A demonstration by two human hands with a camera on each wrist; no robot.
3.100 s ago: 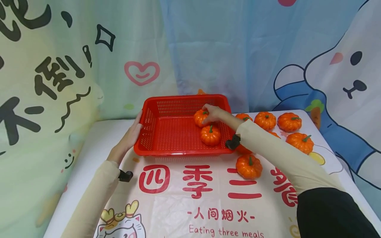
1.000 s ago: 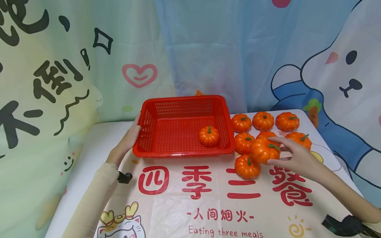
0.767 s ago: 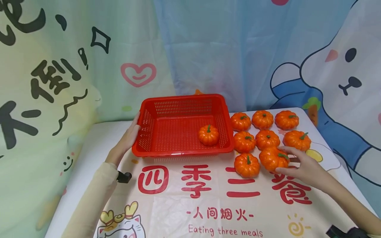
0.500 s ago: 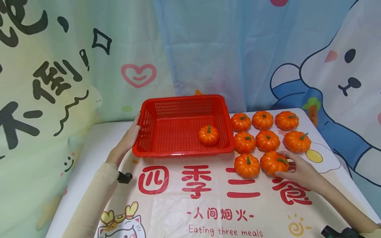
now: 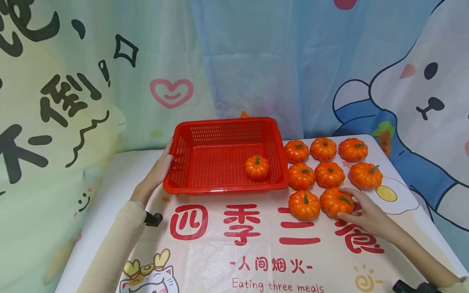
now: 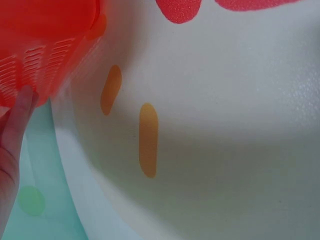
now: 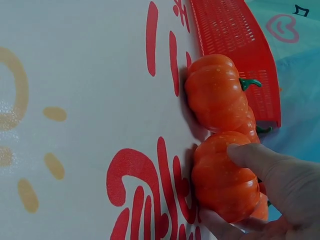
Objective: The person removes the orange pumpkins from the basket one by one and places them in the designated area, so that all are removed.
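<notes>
My right hand (image 5: pixel 366 212) grips a small orange pumpkin (image 5: pixel 335 202) with a green stem on the near row, thumb on one side and fingers on the other. In the right wrist view the held pumpkin (image 7: pixel 225 175) sits at the cloth, right beside another pumpkin (image 7: pixel 215 92). My left hand (image 5: pixel 155 175) lies along the outer left wall of a red plastic basket (image 5: pixel 227 190), fingers stretched out. The left wrist view has a straight digit of the left hand (image 6: pixel 12 135) against the slotted basket wall (image 6: pixel 35 65). One pumpkin (image 5: pixel 257 167) is inside the basket, toward its right end.
Right of the basket stand more pumpkins in rows, among them a back-right one (image 5: pixel 353 149) and a near-left one (image 5: pixel 304 205). A printed cloth (image 5: pixel 205 260) covers the white table (image 5: pixel 106 195). A patterned curtain (image 5: pixel 253 61) hangs behind the table.
One of the two pumpkins seen in the basket has left it. My right hand carried a pumpkin out to the near row on the right and lowered it there. The left hand stayed put.
</notes>
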